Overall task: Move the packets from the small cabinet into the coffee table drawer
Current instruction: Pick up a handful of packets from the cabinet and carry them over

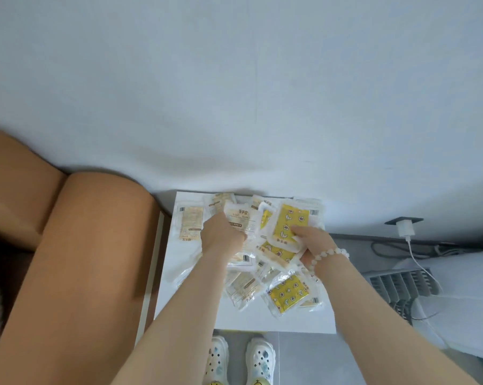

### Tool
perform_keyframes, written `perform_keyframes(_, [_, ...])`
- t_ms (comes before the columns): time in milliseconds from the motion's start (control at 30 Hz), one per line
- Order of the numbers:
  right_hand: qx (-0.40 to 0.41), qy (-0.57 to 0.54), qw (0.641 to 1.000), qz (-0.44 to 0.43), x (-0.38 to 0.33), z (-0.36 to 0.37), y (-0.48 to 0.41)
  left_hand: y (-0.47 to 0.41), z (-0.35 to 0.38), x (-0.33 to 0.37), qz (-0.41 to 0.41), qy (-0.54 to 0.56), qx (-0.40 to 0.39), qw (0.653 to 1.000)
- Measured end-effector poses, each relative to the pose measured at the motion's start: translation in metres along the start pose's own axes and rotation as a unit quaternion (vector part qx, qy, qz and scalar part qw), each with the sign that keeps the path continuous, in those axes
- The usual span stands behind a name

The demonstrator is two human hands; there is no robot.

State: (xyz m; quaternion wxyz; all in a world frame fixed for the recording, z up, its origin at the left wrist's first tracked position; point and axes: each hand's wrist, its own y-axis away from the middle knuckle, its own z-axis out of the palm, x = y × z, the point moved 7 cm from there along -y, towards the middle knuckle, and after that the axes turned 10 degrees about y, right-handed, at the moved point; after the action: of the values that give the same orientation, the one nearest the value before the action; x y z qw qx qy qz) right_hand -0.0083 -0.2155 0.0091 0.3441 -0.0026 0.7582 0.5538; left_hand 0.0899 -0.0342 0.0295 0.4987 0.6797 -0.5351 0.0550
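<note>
Head view: packets heaped on the small cabinet.
The left hand curls its fingers over a white packet; the right hand pinches a yellow packet. Risk: the slick overlapping wrappers may slide off the edge when lifted.

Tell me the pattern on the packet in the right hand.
The yellow plastic packet bears small white cartoon figures; head view.

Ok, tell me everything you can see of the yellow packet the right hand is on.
The yellow packet is a flat pouch of clear, glossy plastic with a yellow insert printed with small white and brown figures. It sits tilted atop the pile of packets at the far right of the white cabinet top. The right hand pinches its near edge.
</note>
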Motion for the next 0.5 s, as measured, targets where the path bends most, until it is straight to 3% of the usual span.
perform_keyframes(100, [-0.007,-0.058,0.998,-0.002,-0.014,-0.023,0.024,0.018,-0.018,0.034,0.027,-0.011,0.002,1.0])
perform_keyframes(500, [0.031,-0.101,0.991,-0.081,-0.069,-0.115,0.131,0.101,-0.033,0.184,0.14,0.052,-0.101,0.984])
